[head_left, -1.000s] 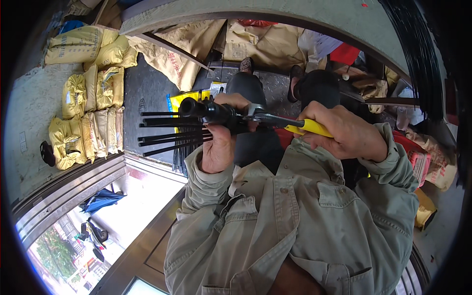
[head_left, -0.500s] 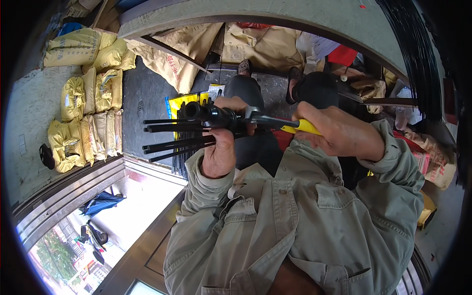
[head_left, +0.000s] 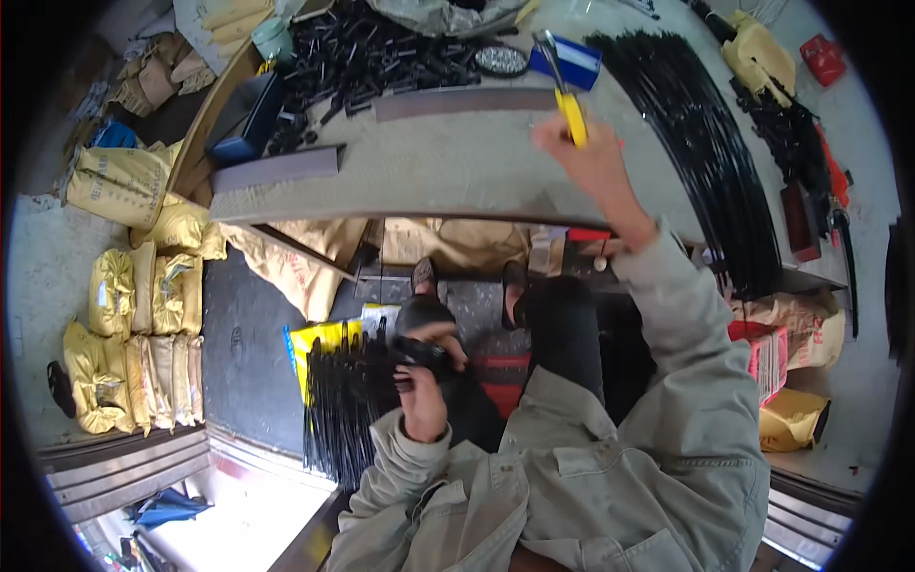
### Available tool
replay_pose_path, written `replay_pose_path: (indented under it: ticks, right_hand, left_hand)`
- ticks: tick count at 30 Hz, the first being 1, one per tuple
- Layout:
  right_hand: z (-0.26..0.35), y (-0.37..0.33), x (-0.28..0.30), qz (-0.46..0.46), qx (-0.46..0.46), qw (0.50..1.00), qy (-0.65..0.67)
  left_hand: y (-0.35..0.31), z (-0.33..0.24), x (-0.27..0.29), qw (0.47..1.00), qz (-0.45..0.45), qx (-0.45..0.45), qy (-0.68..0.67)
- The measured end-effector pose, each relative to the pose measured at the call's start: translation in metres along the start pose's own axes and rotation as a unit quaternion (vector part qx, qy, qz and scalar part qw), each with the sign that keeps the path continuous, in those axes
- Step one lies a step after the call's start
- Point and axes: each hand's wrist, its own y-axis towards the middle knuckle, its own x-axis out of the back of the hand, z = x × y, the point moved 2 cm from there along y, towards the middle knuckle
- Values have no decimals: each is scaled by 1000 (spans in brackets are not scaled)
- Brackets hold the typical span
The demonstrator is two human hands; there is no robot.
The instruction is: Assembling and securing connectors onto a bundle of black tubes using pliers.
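Observation:
My right hand (head_left: 602,170) is raised over the workbench (head_left: 438,172), wrapped round the yellow handles of a pair of pliers (head_left: 572,116). Their metal jaws point away from me, close to a blue box (head_left: 567,63). Lower down, above my lap, my left hand (head_left: 426,405) grips a black tubular part (head_left: 419,355) with thin black rods; motion blurs its details. Beside and below that hand hangs a thick bunch of black rods (head_left: 338,410), in front of a yellow bag (head_left: 319,341).
Many small black parts (head_left: 372,57) are heaped on the far bench, next to an oval dish (head_left: 501,61). A long bundle of black rods (head_left: 696,143) lies at the bench's right. Yellow sacks (head_left: 114,291) are stacked at the left; a red stool (head_left: 502,377) shows below me.
My right hand has lifted the pliers off the black part and carried them forward over the bench. The view has tilted up, showing more bench. My left hand keeps its hold.

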Motion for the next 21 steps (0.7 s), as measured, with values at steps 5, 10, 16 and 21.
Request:
replay_pose_path:
  ticks: [5,10,16,21]
  right_hand:
    - [-43,120,-34,-32,-58,965,-255]
    - [-62,157,-66,-2,-14,920,-392]
    - [-59,165,-82,13,-44,918,-394]
    - [-71,165,-70,-32,-1,921,-388]
  left_hand:
    - [4,5,-10,993,79,69,59]
    - [12,9,2,993,60,67,77]
    - [23,10,16,996,42,84,10]
    - [26,5,19,996,36,76,11]
